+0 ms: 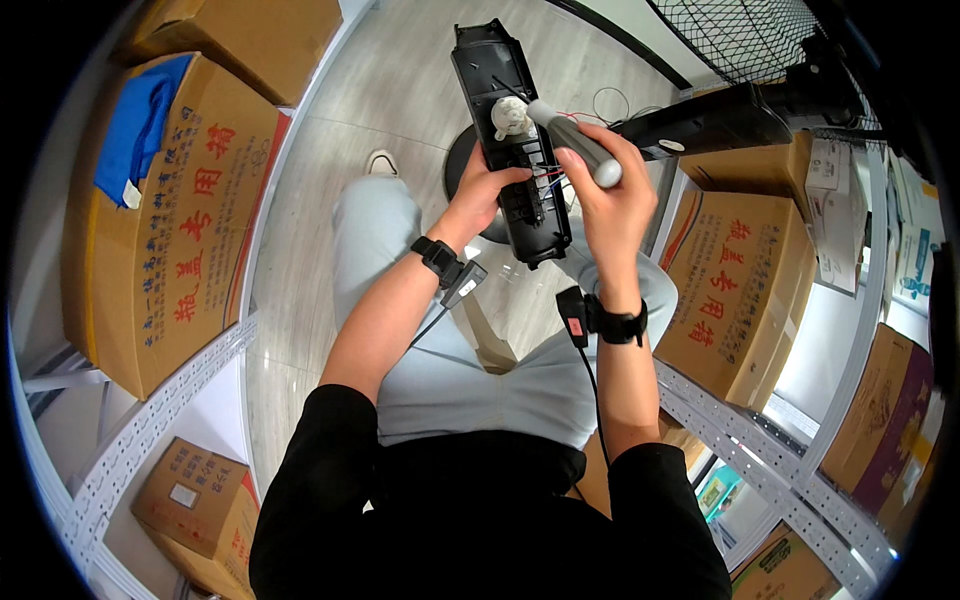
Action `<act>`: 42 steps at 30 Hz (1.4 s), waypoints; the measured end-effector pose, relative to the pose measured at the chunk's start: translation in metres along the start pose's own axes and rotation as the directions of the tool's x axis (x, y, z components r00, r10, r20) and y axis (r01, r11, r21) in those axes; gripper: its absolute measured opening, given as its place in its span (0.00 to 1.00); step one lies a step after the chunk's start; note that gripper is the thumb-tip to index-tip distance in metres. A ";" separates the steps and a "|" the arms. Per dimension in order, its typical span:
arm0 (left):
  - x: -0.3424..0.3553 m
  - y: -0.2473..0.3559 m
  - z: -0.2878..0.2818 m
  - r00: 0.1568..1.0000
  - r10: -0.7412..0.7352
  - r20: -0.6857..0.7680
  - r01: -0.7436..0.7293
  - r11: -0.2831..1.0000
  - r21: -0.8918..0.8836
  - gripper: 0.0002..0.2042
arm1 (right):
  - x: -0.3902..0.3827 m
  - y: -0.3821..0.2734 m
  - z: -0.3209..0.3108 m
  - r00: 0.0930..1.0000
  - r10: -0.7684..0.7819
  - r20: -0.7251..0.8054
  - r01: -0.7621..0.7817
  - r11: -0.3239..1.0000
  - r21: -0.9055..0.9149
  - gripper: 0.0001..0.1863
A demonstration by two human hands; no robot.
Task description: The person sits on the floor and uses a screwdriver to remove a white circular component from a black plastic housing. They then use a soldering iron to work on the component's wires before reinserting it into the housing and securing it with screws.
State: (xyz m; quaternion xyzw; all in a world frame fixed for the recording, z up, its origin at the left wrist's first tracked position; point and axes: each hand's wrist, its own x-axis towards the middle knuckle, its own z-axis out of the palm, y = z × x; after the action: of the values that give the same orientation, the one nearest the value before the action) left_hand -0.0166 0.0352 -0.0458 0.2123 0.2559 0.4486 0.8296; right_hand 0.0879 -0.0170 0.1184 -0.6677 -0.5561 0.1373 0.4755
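A long black plastic housing (540, 235) is held out in front of me, its inner side facing up. My left hand (480, 200) is closed on its left edge, with the thumb over the inside. Mounted in the housing is a white round part (510, 118); thin coloured wires run near my fingers. My right hand (618, 200) grips the grey handle of a screwdriver (580, 145), whose thin shaft points up and left over the housing beside the white part. The exact spot its tip meets is too small to tell.
A black fan pole (700, 120) with a wire mesh guard (740, 35) lies at upper right, loose wires near its end. A round black base (462, 160) is behind the housing. Shelves with cardboard boxes (200, 210) flank both sides; a blue cloth (140, 125) lies on one.
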 end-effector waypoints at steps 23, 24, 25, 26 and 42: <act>-0.001 0.003 0.003 0.966 0.258 0.036 -0.260 0.954 0.151 0.60 | -0.043 0.002 -0.044 0.950 0.307 -0.051 -0.257 0.867 0.427 0.14; -0.002 0.004 0.005 0.956 0.291 0.038 -0.293 0.938 0.186 0.58 | -0.049 0.008 -0.053 0.946 0.323 -0.036 -0.279 0.864 0.420 0.14; -0.002 0.004 0.006 0.956 0.286 0.061 -0.293 0.935 0.198 0.57 | -0.054 0.013 -0.057 0.938 0.342 -0.049 -0.288 0.852 0.437 0.14; -0.002 0.005 0.005 0.956 0.279 0.085 -0.291 0.934 0.208 0.57 | -0.059 0.015 -0.061 0.930 0.363 -0.064 -0.297 0.841 0.452 0.14; -0.003 -0.001 0.000 0.978 0.201 0.063 -0.210 0.941 0.266 0.16 | -0.074 0.029 -0.067 0.889 0.455 -0.058 -0.364 0.778 0.512 0.17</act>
State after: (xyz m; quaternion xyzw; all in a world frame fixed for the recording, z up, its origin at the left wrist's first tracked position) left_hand -0.0174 0.0322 -0.0456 0.3573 0.2769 0.4896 0.7456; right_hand 0.1280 -0.1117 0.1041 -0.6403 -0.2990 0.3130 0.6345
